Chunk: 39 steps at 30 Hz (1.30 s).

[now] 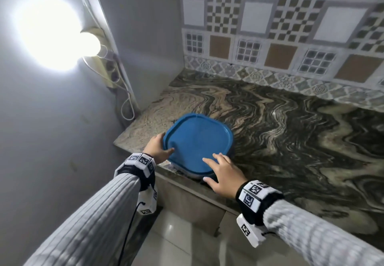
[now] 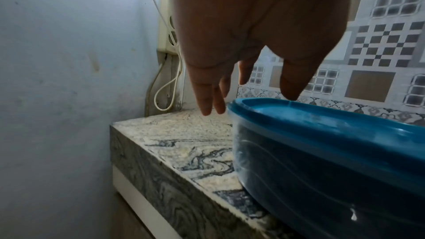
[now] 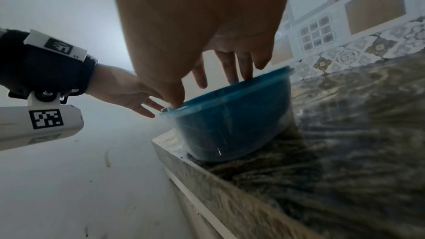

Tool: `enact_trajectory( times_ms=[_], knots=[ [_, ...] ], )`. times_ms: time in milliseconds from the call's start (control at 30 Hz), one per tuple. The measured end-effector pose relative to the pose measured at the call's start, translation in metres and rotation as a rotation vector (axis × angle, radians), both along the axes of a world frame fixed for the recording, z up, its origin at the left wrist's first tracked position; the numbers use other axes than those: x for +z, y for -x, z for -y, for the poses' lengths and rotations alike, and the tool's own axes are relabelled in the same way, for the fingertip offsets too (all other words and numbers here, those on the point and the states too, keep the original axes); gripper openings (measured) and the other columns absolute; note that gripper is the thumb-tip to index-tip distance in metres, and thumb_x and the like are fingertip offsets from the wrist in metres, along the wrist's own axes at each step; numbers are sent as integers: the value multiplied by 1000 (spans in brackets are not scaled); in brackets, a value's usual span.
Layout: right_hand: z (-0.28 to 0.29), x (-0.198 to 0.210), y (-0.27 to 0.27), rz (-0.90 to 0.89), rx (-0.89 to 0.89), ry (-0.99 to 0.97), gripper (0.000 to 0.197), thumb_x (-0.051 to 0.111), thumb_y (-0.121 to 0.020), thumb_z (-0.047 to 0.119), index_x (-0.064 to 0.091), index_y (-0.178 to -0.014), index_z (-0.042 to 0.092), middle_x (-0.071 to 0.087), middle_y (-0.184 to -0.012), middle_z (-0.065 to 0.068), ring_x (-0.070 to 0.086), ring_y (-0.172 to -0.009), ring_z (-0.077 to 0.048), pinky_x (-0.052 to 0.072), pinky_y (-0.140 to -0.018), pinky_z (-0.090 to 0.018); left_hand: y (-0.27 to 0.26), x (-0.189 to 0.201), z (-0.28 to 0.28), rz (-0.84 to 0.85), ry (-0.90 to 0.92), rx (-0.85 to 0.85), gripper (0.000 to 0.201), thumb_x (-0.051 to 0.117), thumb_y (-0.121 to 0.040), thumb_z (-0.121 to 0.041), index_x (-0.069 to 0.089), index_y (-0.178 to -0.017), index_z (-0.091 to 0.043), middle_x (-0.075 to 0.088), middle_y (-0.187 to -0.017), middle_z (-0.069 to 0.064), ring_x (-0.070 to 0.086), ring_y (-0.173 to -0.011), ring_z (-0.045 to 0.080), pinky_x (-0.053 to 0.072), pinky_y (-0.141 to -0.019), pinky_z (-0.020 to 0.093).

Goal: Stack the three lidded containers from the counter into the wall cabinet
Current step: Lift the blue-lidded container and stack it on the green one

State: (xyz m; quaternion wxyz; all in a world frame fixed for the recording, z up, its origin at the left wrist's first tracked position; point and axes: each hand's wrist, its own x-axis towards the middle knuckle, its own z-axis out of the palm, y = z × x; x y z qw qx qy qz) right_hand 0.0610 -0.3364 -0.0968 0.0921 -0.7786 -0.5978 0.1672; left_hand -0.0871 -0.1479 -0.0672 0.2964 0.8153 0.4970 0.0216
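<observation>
One clear container with a blue lid (image 1: pixel 197 141) stands on the marbled counter (image 1: pixel 291 130), close to its front left corner. My left hand (image 1: pixel 158 147) is at the lid's left edge, thumb lying on top and straight fingers down beside the wall of the container (image 2: pixel 322 152). My right hand (image 1: pixel 222 172) lies over the lid's near right edge with spread, straight fingers touching it. In the right wrist view the container (image 3: pixel 230 119) sits just inside the counter's edge. No other container and no wall cabinet are in view.
A lit bulb (image 1: pixel 89 44) glares on the left wall, above a socket strip with a looped white cable (image 1: pixel 126 110). Patterned tiles (image 1: pixel 270 26) back the counter. Lower cabinet fronts (image 1: pixel 197 203) and pale floor lie below the front edge.
</observation>
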Motion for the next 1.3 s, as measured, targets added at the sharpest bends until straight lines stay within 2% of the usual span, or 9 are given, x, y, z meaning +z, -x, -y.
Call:
enact_trajectory(
  times_ms=[167, 367, 466, 600, 866, 966, 1100, 1200, 1300],
  knots=[
    [4, -13, 4, 0, -21, -6, 53, 58, -88, 38, 42, -136, 21, 21, -156, -12, 5, -147, -27, 25, -113, -40, -3, -12, -1, 10, 19, 30, 74, 71, -75, -16, 39, -141, -10, 48, -138, 16, 46, -127, 30, 38, -104, 33],
    [1, -19, -1, -120, -52, -161, 27, 55, -84, 4, 53, -111, 3, 41, -143, -19, 20, -143, -38, 21, -117, -42, 3, -15, 3, 168, 58, 96, 69, 73, -72, -20, 46, -136, -15, 51, -136, 13, 51, -122, 28, 43, -104, 43],
    [4, -3, -15, -205, -39, -304, 25, 55, -76, -8, 57, -101, -5, 56, -124, -27, 42, -129, -43, 19, -114, -31, 5, -9, 7, 278, 57, 82, 65, 72, -74, -39, 50, -133, -21, 52, -133, 12, 52, -121, 27, 44, -104, 43],
    [10, 36, -41, -258, -42, -421, 23, 64, -76, 5, 59, -97, -3, 66, -101, -24, 63, -101, -40, 40, -89, -27, 2, 6, 20, 451, 70, 5, 69, 72, -42, -78, 55, -105, -56, 54, -123, 6, 55, -114, 23, 49, -98, 42],
    [36, 97, -65, -134, -21, -502, 24, 66, -82, 9, 57, -103, 1, 64, -105, -17, 61, -99, -34, 39, -83, -22, -33, 69, 40, 560, -16, -119, 48, 86, -40, -46, 55, -76, -47, 65, -103, 7, 63, -95, 33, 55, -78, 47],
    [46, 122, -70, 18, -23, -601, 38, 61, -85, 21, 52, -120, 9, 57, -121, -14, 52, -116, -31, 39, -99, -30, -53, 94, 41, 638, -63, -102, 47, 82, -36, -55, 59, -75, -42, 68, -96, 9, 65, -89, 34, 55, -77, 48],
    [50, 156, -64, 411, -8, -586, 95, 74, -64, 57, 31, -138, 16, 45, -138, -16, 42, -128, -34, 32, -109, -55, -82, 145, 57, 701, -143, -154, 40, 89, -50, -36, 66, -81, -28, 65, -86, -1, 58, -79, 19, 45, -71, 26],
    [51, 177, -60, 653, -105, -530, 127, 81, -38, 66, 29, -140, 12, 50, -134, -19, 48, -124, -37, 32, -105, -62, -100, 182, 70, 752, -180, -201, 40, 89, -52, -34, 68, -85, -25, 70, -90, -2, 64, -83, 17, 50, -74, 27],
    [57, 202, -69, 707, -179, -611, 123, 87, -33, 54, 35, -136, 10, 59, -119, -15, 57, -109, -35, 42, -99, -58, -113, 214, 82, 817, -207, -228, 41, 88, -51, -39, 68, -85, -27, 70, -92, -5, 66, -89, 17, 53, -79, 30]
  ],
)
